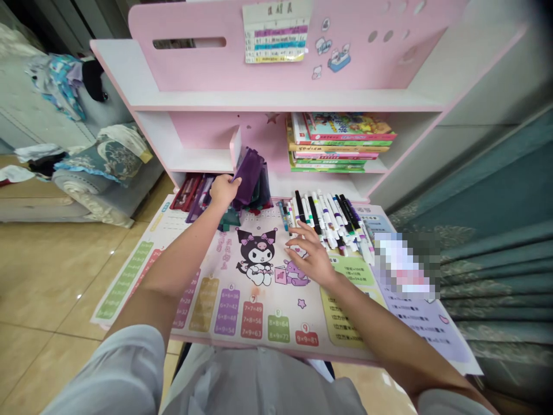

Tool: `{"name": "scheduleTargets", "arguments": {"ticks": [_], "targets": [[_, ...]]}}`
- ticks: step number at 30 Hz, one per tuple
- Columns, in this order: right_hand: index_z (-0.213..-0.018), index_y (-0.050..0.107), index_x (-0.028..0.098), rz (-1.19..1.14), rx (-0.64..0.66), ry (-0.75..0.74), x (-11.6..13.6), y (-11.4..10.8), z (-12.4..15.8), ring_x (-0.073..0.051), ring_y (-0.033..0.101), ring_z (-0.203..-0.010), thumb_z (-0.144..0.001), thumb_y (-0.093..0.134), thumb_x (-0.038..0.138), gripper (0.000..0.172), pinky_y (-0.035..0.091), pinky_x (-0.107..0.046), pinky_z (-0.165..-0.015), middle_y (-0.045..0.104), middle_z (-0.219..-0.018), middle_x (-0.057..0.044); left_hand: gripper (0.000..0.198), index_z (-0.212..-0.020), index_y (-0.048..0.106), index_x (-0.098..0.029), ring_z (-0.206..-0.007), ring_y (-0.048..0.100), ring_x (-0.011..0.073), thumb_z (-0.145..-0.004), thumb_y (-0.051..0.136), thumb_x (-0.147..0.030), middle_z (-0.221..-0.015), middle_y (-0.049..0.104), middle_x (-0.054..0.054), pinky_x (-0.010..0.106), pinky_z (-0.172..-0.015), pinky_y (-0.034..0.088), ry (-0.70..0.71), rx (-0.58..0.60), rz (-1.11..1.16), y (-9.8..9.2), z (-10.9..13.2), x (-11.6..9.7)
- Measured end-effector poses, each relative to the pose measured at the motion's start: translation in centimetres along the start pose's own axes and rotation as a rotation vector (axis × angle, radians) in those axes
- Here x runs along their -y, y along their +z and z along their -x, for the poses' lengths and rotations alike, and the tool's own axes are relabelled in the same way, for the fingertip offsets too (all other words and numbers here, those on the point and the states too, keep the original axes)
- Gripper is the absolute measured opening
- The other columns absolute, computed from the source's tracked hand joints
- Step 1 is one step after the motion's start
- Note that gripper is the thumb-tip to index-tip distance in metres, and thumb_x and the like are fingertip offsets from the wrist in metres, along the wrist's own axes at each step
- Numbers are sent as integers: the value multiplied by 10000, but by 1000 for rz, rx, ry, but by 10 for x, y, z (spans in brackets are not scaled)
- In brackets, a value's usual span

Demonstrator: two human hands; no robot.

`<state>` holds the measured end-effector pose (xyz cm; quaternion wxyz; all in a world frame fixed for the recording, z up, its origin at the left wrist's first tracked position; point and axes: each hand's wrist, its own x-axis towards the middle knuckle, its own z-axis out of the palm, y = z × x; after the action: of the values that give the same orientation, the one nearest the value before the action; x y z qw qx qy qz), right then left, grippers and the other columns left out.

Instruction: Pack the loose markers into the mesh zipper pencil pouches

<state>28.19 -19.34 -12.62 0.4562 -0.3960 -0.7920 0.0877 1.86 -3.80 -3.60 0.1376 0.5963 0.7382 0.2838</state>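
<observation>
My left hand (pixel 223 192) is at the back of the desk, its fingertips at the edge of a purple fabric pouch (pixel 248 178) that stands among other dark pouches. I cannot tell whether the fingers grip it. A red case (pixel 185 193) and a purple case (pixel 201 199) stand to the left of my left hand. My right hand (pixel 311 253) rests on the printed desk mat (pixel 242 314), fingers spread and holding nothing. Just beyond those fingers lies a heap of several markers (pixel 324 222).
A pink and white shelf unit (pixel 285 101) rises behind the desk, with a stack of books (pixel 341 141) on its shelf. A pixelated patch (pixel 406 265) covers part of the right side of the desk. A curtain (pixel 496 276) hangs at right; a sofa with clothes (pixel 99 173) stands at left on a tiled floor (pixel 52 276).
</observation>
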Motion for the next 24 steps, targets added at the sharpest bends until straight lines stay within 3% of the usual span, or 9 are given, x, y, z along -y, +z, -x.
{"name": "scheduleTargets", "arguments": {"ticks": [4, 8, 12, 15, 18, 21, 24], "targets": [[-893, 679, 258, 9, -9, -13, -1, 0, 0, -335, 496, -1368, -890, 663, 293, 39, 481, -616, -1077, 688, -1184, -83, 295, -838, 698, -165, -769, 636, 193, -888, 545, -413, -813, 717, 41, 277, -706, 441, 83, -106, 82, -13, 13, 2], [-934, 676, 266, 16, -14, 8, -1, 0, 0, -337, 482, -1381, -901, 650, 321, 69, 479, -621, -1076, 683, -1199, -79, 290, -785, 678, -172, -678, 582, 167, -869, 569, -427, -719, 672, 12, 266, -665, 420, 230, -138, 156, -37, 49, 12], [-1154, 611, 285, 12, -48, 36, 0, -1, -1, -334, 494, -1365, -905, 647, 364, 264, 462, -626, -1087, 655, -1252, -90, 245, -824, 680, -208, -752, 610, 182, -860, 573, -424, -778, 693, -1, 271, -724, 443, 260, -80, 110, -59, 96, 28], [-1381, 450, 273, 6, -116, 106, 0, -2, 0, -343, 460, -1391, -888, 668, 398, 553, 434, -607, -1122, 571, -1364, -134, 249, -812, 682, -228, -792, 630, 200, -846, 581, -453, -829, 713, 9, 287, -757, 461, 270, -10, 77, -68, 124, 42], [-1479, 310, 246, -34, -198, 164, -1, -2, 1, -345, 450, -1392, -876, 679, 428, 729, 410, -583, -1150, 483, -1437, -171, 224, -794, 699, -247, -819, 642, 222, -830, 589, -438, -826, 729, 21, 326, -802, 464, 306, 39, 39, -70, 143, 53], [-1494, 272, 242, -52, -201, 167, -2, -4, 0, -344, 472, -1372, -869, 683, 455, 778, 402, -574, -1158, 481, -1438, -174, 172, -772, 715, -267, -875, 654, 244, -809, 620, -406, -850, 753, 24, 368, -873, 455, 320, 129, -2, -68, 153, 61], [-1413, 398, 264, 6, -132, 155, 0, -6, -2, -351, 455, -1389, -872, 675, 471, 642, 411, -584, -1144, 558, -1372, -140, 130, -756, 730, -278, -936, 662, 261, -801, 654, -373, -882, 768, 27, 403, -939, 429, 322, 217, -48, -64, 156, 68]]}}
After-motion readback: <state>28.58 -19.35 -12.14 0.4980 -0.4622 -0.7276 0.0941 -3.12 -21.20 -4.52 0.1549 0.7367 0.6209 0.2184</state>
